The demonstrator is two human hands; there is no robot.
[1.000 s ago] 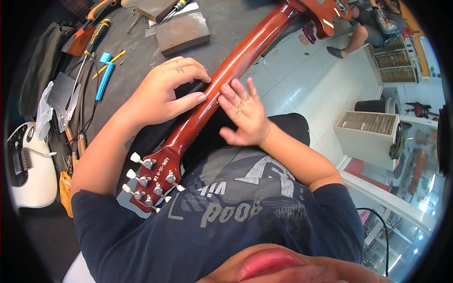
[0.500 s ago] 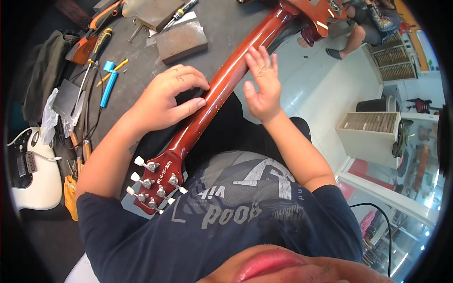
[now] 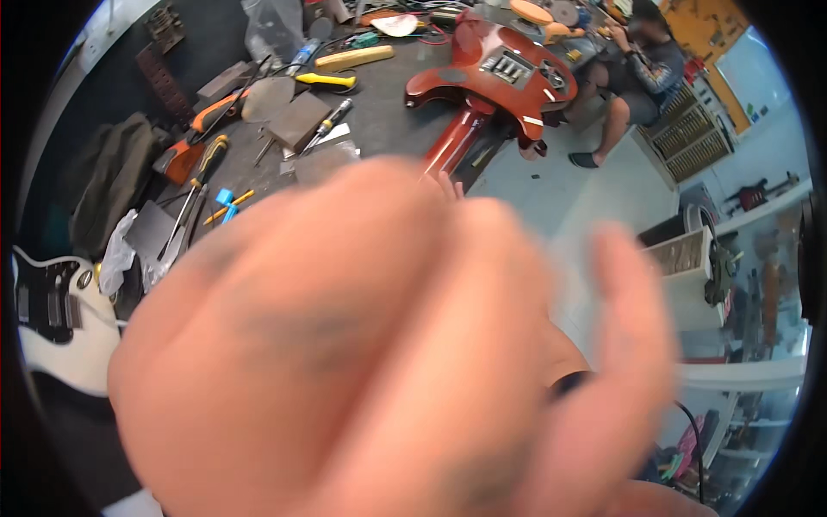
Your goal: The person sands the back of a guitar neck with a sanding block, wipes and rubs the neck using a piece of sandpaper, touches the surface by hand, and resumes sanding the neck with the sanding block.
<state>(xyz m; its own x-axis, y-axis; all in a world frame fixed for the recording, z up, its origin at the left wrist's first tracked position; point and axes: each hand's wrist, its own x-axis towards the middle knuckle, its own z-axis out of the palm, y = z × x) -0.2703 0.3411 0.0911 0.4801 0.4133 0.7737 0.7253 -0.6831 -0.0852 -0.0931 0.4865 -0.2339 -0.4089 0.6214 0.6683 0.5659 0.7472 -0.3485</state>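
Note:
My left hand [image 3: 345,336] is raised close in front of me, large and blurred, covering the middle of the view. Its fingers are smeared by motion, and I cannot make out anything in them. Behind it, a few outstretched fingertips of my right hand [image 3: 449,184] show beside the neck of a red-brown electric guitar [image 3: 461,65]. The rest of that hand is hidden. The guitar lies back side up, its body on the far part of the bench with an open cavity showing springs. My left hand blocks the headstock and most of the neck.
On the dark bench [image 3: 379,129] lie a yellow-handled screwdriver [image 3: 212,157], metal blocks [image 3: 299,121], a yellow-gripped tool [image 3: 327,82] and a pencil [image 3: 231,207]. A white guitar [image 3: 82,345] rests at the left. Another person [image 3: 642,77] sits at the far right.
My left hand has left the guitar neck and come up close before me. The view has tilted up, bringing the guitar body into sight. My right hand stays near the neck.

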